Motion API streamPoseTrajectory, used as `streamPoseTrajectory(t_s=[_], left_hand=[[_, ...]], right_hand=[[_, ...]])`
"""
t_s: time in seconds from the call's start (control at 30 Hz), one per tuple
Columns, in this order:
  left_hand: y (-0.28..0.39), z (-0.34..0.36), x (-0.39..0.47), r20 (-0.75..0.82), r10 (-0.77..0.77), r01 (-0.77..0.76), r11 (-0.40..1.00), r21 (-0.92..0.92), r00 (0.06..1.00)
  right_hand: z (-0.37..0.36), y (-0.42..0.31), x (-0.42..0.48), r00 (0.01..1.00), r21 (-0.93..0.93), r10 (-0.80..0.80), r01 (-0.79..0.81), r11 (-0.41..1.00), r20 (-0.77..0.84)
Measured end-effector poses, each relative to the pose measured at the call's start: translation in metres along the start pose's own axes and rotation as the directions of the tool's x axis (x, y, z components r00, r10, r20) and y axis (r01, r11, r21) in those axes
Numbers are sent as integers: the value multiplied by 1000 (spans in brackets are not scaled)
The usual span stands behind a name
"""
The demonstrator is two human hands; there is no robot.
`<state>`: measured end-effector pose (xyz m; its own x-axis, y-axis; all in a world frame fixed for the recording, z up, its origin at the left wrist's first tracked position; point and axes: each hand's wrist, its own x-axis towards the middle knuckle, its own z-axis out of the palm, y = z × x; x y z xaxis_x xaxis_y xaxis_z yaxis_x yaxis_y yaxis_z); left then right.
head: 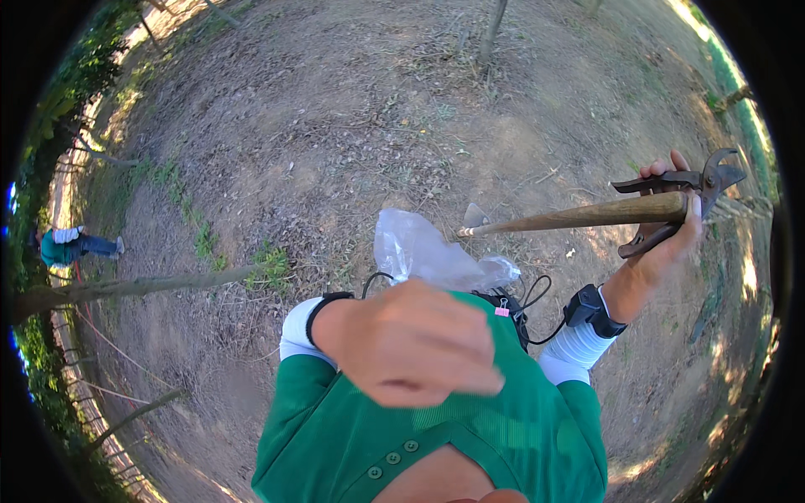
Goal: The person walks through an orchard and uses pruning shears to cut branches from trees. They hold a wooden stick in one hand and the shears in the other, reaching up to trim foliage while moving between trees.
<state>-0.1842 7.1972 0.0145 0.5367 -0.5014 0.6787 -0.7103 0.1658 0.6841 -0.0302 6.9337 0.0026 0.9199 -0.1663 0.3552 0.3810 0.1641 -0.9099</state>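
My right hand (682, 217) is out to the right, closed around pruning shears (710, 182) and the thick end of a wooden tool handle (585, 215). The shears' dark metal grips are spread and their hooked blades point away to the right. The handle reaches left towards a flat grey metal blade (475, 215), perhaps a hoe's; how they join is unclear. Motion blurs my left hand (418, 346), raised before my chest with its fingers curled. Its palm is hidden. Beyond it, a clear plastic bag (418, 245) hangs at my waist.
Dry soil with leaf litter (327, 138) spreads ahead. A slim trunk (492, 38) rises at the top, and another trunk (144, 289) lies to the left. Past it stands a person (63, 245) in green. A black cable (541, 292) loops near my right wrist device (594, 308).
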Motion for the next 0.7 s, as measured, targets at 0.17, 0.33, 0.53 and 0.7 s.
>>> streamPoseTrajectory(t_s=[0.17, 0.33, 0.53, 0.7], left_hand=[[-34, 8, -9, -107, -352, 368, 882, 294, 930], [-62, 9, -22, -329, -413, 510, 805, 304, 849], [-66, 26, -23, -534, -264, 493, 798, 346, 803], [-65, 29, -41, -575, -302, 527, 804, 275, 760]], right_hand=[[26, -4, -7, 994, 70, 36, -43, 997, 104], [53, 1, -19, 957, 35, 24, -36, 999, 291], [104, -17, -58, 861, -39, 145, -145, 989, 488], [135, -18, -89, 750, -21, 137, -163, 986, 647]])
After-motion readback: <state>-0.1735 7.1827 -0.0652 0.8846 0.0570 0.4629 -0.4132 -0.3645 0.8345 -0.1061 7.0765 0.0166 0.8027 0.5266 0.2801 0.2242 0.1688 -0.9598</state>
